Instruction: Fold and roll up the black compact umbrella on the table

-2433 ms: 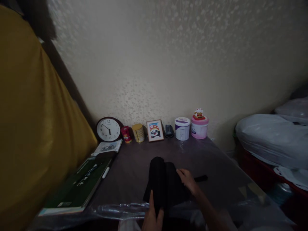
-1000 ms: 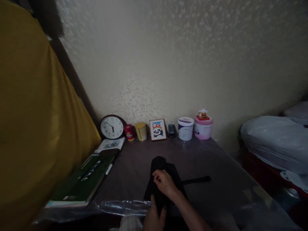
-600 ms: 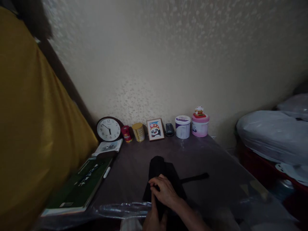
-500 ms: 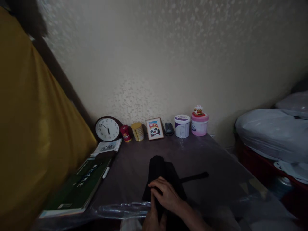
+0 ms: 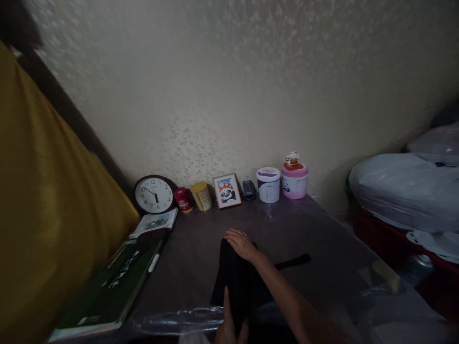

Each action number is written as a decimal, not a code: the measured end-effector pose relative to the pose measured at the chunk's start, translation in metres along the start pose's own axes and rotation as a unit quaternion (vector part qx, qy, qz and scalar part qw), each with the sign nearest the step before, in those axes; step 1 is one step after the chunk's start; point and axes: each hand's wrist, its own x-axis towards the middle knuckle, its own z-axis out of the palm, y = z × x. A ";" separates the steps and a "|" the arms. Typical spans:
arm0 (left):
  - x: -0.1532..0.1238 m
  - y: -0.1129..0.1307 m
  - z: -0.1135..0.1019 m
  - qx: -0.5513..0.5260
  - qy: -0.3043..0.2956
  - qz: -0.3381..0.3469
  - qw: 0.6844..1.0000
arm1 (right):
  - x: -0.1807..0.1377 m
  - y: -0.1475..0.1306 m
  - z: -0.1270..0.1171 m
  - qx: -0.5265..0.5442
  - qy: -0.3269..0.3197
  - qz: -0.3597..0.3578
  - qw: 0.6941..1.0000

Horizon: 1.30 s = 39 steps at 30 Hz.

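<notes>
A black folded cloth (image 5: 233, 274) lies lengthwise on the dark table in front of me, narrow at its far end and spreading wider near me. A thin black strap (image 5: 294, 262) sticks out from its right side. My right hand (image 5: 242, 244) rests over the cloth's far end, fingers stretched out and lying flat on it. Down at the near end, my left hand (image 5: 228, 327) has the cloth between its outstretched index finger and its thumb. The lower part of that hand is cut off by the frame edge.
Along the wall stand a clock (image 5: 154, 195), a red can (image 5: 183, 199), a yellow tin (image 5: 201, 196), a panda picture frame (image 5: 227, 190) and two tubs (image 5: 268, 186). Left lie a green book (image 5: 107, 291) and a white pen (image 5: 154, 263). Plastic film (image 5: 179, 319) edges the table (image 5: 193, 258).
My right hand has slid away from me along the cloth, from beside my left hand to the far end. The left hand stays near the front. The view has shifted slightly.
</notes>
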 end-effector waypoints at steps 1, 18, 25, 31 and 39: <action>0.000 0.001 0.000 0.005 -0.003 -0.005 1.000 | 0.006 0.002 0.000 -0.009 0.010 0.020 1.000; -0.008 0.005 -0.003 -0.046 0.022 0.004 0.999 | -0.111 0.007 -0.033 0.215 0.151 0.233 0.936; -0.008 0.005 -0.008 -0.054 -0.012 -0.007 0.998 | -0.117 0.009 -0.047 0.332 0.075 0.323 0.883; -0.009 0.004 -0.008 -0.086 -0.006 0.008 0.996 | -0.106 -0.005 -0.035 0.253 0.099 0.279 0.921; -0.009 0.002 -0.007 -0.104 0.001 0.013 0.995 | -0.094 -0.008 -0.008 0.243 0.099 0.260 0.930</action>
